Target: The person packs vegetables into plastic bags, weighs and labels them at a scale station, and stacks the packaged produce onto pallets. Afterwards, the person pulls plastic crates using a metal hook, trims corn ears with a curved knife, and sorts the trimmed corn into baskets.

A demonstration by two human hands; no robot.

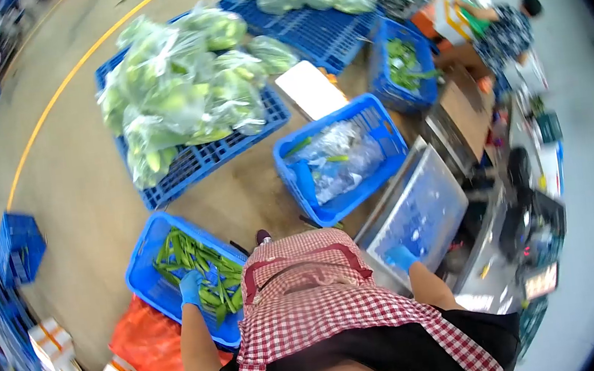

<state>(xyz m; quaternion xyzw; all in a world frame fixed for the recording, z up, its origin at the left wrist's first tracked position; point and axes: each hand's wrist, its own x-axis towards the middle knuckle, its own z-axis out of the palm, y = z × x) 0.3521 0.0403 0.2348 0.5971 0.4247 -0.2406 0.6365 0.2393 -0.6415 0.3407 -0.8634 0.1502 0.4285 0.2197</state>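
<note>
My left hand (191,288), in a blue glove, reaches into a blue crate (145,252) and touches the long green vegetables (207,265) inside. Its fingers are too small and blurred to read. On the other side of my checked apron, my right hand (400,256), also blue-gloved, rests at the near end of a wet metal-edged tabletop (420,208). Its fingers look spread, and nothing shows in them. Ahead of me, another blue crate (296,187) holds crumpled clear plastic (345,158) and a few green pieces.
Bagged green vegetables (176,89) are heaped on a blue pallet (213,155). A white-lidded box (312,90) and a blue crate of greens (410,96) stand beyond. Another person (507,37) is at the upper right. An orange-red sack (146,342) lies beside the left crate.
</note>
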